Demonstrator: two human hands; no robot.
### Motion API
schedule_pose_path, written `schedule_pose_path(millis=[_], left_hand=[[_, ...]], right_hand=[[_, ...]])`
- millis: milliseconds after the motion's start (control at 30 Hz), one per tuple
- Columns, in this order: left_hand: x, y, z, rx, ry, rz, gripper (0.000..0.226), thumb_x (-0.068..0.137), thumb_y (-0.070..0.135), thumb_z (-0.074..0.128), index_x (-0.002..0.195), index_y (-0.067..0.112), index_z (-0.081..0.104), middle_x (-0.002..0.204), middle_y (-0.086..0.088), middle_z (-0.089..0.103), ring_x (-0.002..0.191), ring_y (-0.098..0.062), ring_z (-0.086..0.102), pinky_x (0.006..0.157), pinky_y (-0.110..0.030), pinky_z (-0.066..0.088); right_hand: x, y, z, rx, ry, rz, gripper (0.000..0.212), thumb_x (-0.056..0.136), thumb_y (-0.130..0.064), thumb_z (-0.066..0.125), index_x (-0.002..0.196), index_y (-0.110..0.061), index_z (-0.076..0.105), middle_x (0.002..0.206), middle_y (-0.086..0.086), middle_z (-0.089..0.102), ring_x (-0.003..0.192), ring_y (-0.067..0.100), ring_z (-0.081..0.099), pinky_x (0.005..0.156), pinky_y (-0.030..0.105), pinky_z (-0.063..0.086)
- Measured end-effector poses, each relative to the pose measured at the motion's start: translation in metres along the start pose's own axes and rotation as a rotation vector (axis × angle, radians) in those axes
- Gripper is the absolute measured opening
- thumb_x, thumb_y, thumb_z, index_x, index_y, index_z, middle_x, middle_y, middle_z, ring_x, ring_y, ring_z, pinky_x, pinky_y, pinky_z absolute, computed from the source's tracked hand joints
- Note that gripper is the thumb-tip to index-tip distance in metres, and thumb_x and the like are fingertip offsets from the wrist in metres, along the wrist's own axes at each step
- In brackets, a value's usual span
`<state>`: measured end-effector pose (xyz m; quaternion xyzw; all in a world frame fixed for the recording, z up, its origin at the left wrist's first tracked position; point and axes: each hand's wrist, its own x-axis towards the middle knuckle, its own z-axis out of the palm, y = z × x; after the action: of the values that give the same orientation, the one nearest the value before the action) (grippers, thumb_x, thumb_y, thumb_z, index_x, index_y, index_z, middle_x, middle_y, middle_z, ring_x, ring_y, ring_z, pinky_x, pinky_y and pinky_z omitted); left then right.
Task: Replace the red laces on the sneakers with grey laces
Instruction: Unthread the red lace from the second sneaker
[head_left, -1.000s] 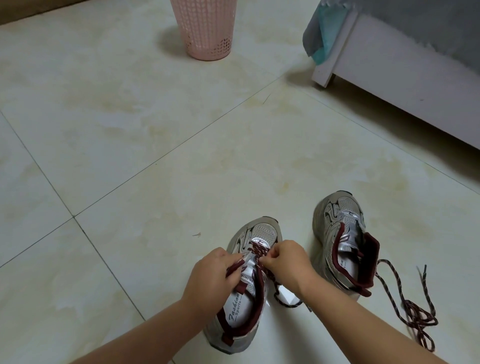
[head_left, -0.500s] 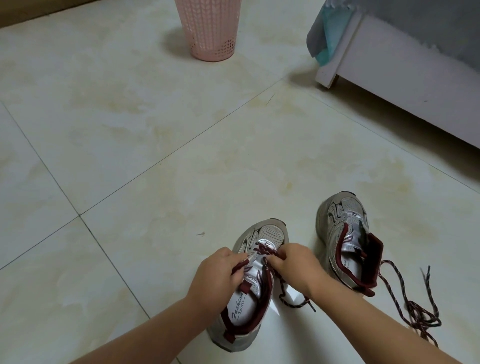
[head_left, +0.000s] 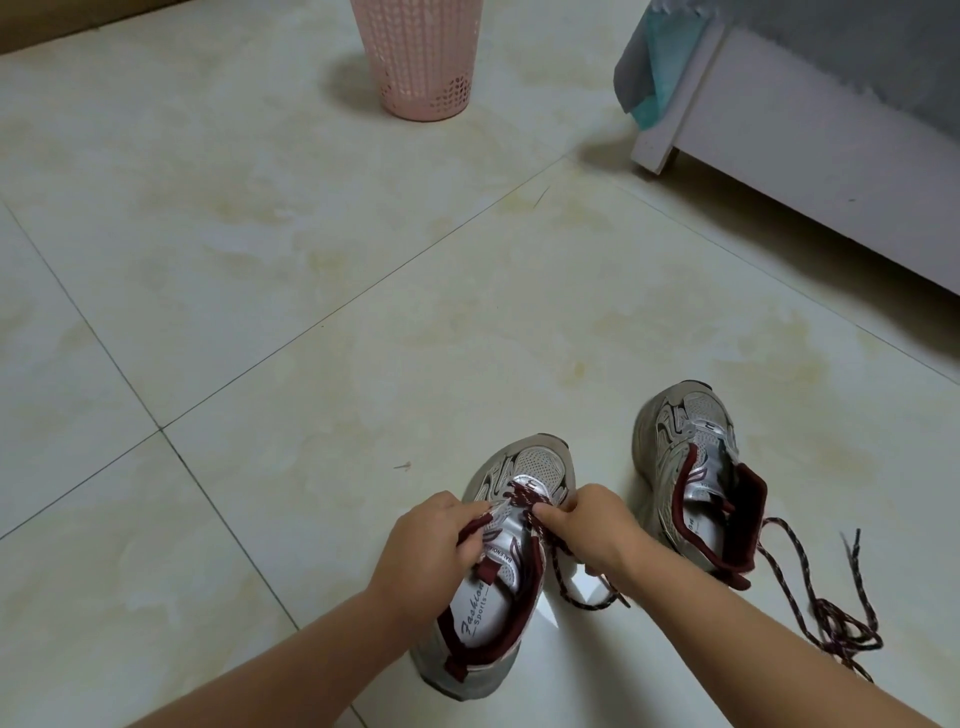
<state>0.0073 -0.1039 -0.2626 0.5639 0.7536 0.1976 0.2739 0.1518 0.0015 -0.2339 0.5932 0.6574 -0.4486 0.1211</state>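
Near sneaker (head_left: 498, 587), silver-grey mesh with maroon trim, stands on the cream tile floor (head_left: 311, 364) by its near edge. Left hand (head_left: 426, 545) grips the tongue, fingers curled. Right hand (head_left: 592, 530) pinches the speckled dark-red lace (head_left: 566, 582) at the lower eyelets. Second sneaker (head_left: 696, 483) just right, its removed lace (head_left: 831, 618) loose beside it.

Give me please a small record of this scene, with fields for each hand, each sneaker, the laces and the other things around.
left hand: grips the tongue of the near sneaker
right hand: pinches the red lace at the lowest eyelets
near sneaker: on the floor, red lace only near the toe
far sneaker: unlaced, tilted
loose red lace: in a heap on the floor beside the far sneaker
grey laces: not in view
pink basket: far side of floor
white furniture: upper right
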Motion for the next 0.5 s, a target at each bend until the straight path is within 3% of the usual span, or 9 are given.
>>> schedule_pose_path(millis=[100, 200, 300, 400, 500], left_hand=[[-0.001, -0.002, -0.001, 0.024, 0.005, -0.015, 0.031, 0.089, 0.026, 0.048, 0.115, 0.037, 0.059, 0.084, 0.008, 0.05, 0.082, -0.01, 0.051, 0.061, -0.017, 0.025], [-0.001, -0.003, -0.002, 0.028, 0.024, -0.024, 0.031, 0.088, 0.026, 0.048, 0.115, 0.037, 0.059, 0.087, 0.007, 0.054, 0.083, -0.01, 0.051, 0.062, -0.016, 0.025], [-0.001, -0.005, -0.003, 0.021, 0.034, -0.033, 0.03, 0.088, 0.024, 0.049, 0.113, 0.035, 0.061, 0.087, 0.007, 0.055, 0.083, -0.01, 0.052, 0.064, -0.017, 0.028], [-0.002, -0.008, -0.004, 0.014, 0.034, -0.036, 0.03, 0.088, 0.024, 0.049, 0.113, 0.035, 0.061, 0.088, 0.006, 0.056, 0.084, -0.01, 0.052, 0.065, -0.017, 0.029], [-0.002, -0.008, -0.003, 0.023, 0.032, -0.035, 0.031, 0.088, 0.024, 0.049, 0.114, 0.035, 0.06, 0.089, 0.007, 0.056, 0.085, -0.01, 0.052, 0.064, -0.016, 0.028]], right_hand=[[0.001, 0.001, -0.003, 0.28, -0.141, 0.134, 0.034, 0.089, -0.026, 0.06, 0.063, -0.009, 0.046, 0.054, 0.005, 0.043, 0.038, 0.014, 0.035, 0.037, 0.017, 0.028], [0.001, 0.003, 0.0, 0.338, -0.233, 0.196, 0.039, 0.09, -0.029, 0.06, 0.059, -0.009, 0.046, 0.049, 0.004, 0.044, 0.033, 0.011, 0.031, 0.037, 0.014, 0.023], [0.001, 0.007, -0.001, 0.378, -0.282, 0.156, 0.039, 0.088, -0.023, 0.062, 0.055, -0.01, 0.047, 0.048, 0.003, 0.044, 0.039, 0.011, 0.033, 0.04, 0.017, 0.022], [0.006, 0.007, -0.016, 0.039, -0.086, -0.001, 0.042, 0.087, -0.021, 0.061, 0.049, -0.014, 0.045, 0.042, -0.003, 0.041, 0.04, 0.011, 0.036, 0.039, 0.02, 0.025], [0.009, 0.003, -0.026, -0.464, 0.278, -0.143, 0.018, 0.091, -0.021, 0.052, 0.077, -0.011, 0.055, 0.078, 0.004, 0.06, 0.077, 0.025, 0.058, 0.058, 0.027, 0.037]])
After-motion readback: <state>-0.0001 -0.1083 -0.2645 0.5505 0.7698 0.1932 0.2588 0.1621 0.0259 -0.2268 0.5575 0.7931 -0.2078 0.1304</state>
